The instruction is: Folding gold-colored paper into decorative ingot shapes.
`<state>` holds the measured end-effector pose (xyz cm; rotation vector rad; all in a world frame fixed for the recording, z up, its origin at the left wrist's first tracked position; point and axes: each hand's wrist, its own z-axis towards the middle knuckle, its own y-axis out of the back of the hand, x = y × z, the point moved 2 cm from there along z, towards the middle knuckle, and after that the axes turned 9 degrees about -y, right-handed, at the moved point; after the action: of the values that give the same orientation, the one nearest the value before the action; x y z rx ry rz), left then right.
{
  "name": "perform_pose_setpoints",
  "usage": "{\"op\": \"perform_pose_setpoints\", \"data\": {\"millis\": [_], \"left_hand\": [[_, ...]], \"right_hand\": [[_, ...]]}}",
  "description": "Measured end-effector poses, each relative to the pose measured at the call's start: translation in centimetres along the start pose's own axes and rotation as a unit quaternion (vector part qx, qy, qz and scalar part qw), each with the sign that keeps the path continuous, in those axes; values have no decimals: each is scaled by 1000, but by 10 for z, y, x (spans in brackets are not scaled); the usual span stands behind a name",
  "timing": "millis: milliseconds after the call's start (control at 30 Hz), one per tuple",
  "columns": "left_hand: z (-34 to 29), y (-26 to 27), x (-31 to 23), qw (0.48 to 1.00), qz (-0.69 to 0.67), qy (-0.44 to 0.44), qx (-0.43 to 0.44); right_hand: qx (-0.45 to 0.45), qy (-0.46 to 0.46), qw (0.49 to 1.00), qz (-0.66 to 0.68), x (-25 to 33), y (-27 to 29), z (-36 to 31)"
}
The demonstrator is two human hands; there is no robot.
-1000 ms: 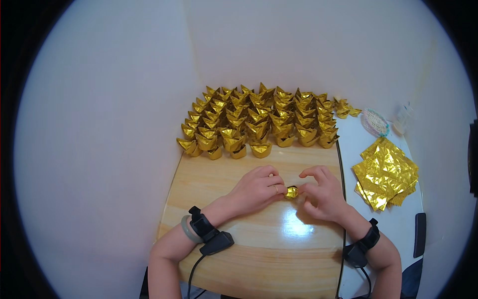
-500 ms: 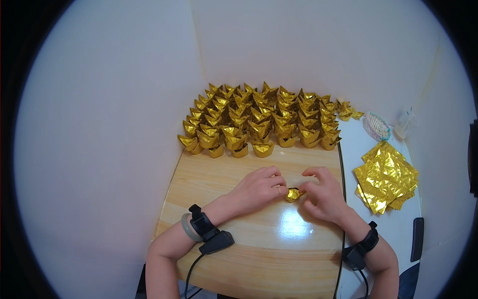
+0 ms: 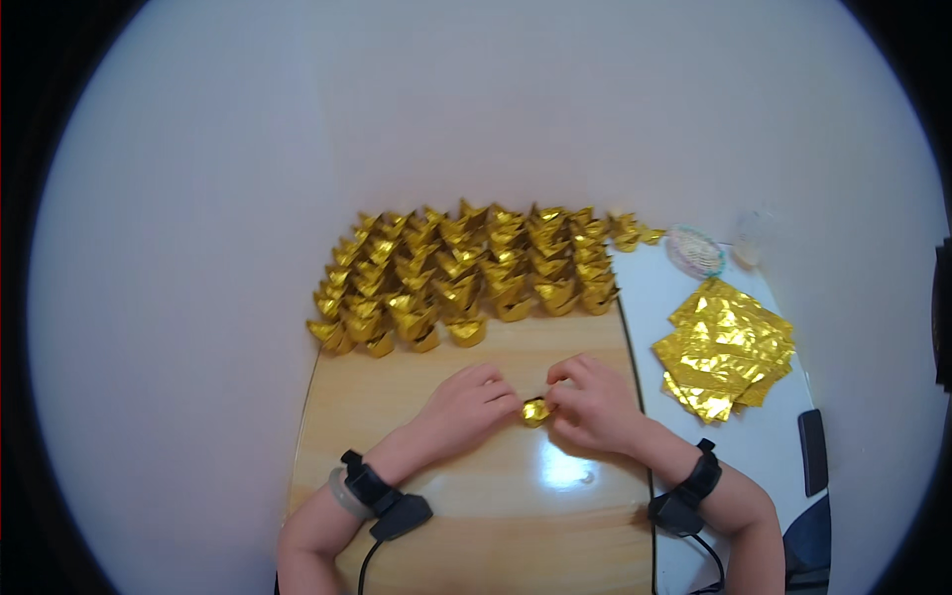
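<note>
A small folded gold foil paper ingot [image 3: 535, 413] sits between my two hands, above the wooden table [image 3: 476, 540]. My left hand [image 3: 470, 405] pinches its left side, fingers curled. On the other side, my right hand [image 3: 593, 405] grips it between thumb and bent fingers. Just beyond my hands stand rows of finished gold paper ingots [image 3: 466, 332], boat-shaped with pointed ends. My fingers hide part of the ingot's edges.
To the right, a white surface [image 3: 684, 516] bears a loose stack of square gold foil sheets [image 3: 726, 349]. Behind the stack lie an oval woven basket [image 3: 694, 252] and a clear cup [image 3: 748, 250]. Crumpled gold pieces [image 3: 627, 232] lie near the back. A dark flat object [image 3: 813, 452] is at the right edge.
The whole view has shifted, so the table and everything on it appear farther left. Both hands keep hold of the small ingot, with their fingers only slightly moved.
</note>
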<state>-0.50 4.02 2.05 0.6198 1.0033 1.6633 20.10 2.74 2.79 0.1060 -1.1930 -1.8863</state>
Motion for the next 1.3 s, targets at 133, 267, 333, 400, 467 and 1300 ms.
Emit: {"op": "perform_pose_setpoints", "data": {"millis": [133,267,333,400,467,1300], "left_hand": [[4,3,-4,1000,-1,4,-4],[7,2,-6,994,-74,75,-34],[5,4,-4,978,-126,141,-85],[-1,4,1,971,-155,169,-62],[-2,-2,4,979,-136,154,-18],[-8,-13,6,965,-197,149,87]], "right_hand": [[21,-14,1000,14,-2,-5,-5],[21,-91,994,62,-5,5,-7],[7,-138,986,90,-9,15,-6],[-132,-169,974,69,-23,42,4],[-140,-213,965,60,-42,82,17],[73,-275,880,-381,-303,112,102]]}}
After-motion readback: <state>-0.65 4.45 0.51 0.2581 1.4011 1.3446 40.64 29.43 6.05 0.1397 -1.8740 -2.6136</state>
